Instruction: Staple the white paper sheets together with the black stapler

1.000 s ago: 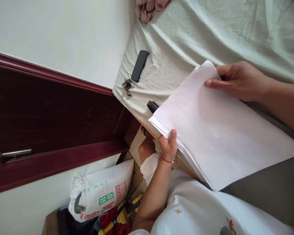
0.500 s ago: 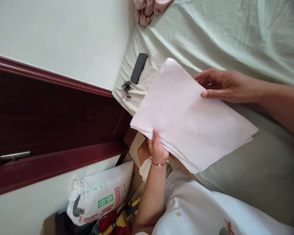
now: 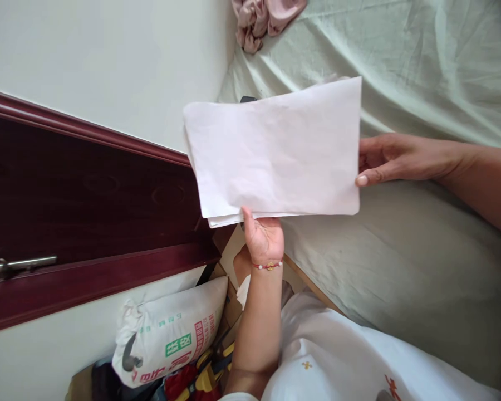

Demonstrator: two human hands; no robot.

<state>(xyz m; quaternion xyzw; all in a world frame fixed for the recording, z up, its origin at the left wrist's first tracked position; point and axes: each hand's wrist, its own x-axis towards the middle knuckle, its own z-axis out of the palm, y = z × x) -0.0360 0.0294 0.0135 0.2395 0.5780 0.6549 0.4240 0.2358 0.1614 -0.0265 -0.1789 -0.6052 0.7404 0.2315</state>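
Note:
A thin stack of blank white paper sheets (image 3: 275,150) is held up in the air, above the edge of a bed covered by a pale green sheet (image 3: 401,67). My left hand (image 3: 262,236), with a red bead bracelet on the wrist, grips the stack's lower edge from below. My right hand (image 3: 384,161) pinches the stack's right edge between thumb and fingers. A small dark tip shows just above the paper's top edge; the phone and keys on the bed are hidden behind the sheets.
A pink crumpled cloth (image 3: 267,16) lies at the bed's far corner. A dark red wooden door with a metal handle (image 3: 20,264) runs along the left. A printed white sack (image 3: 167,328) and colourful items sit on the floor below.
Both hands lifted the paper stack off the bed and swung it up and to the left. It now covers the phone and keys that were visible before.

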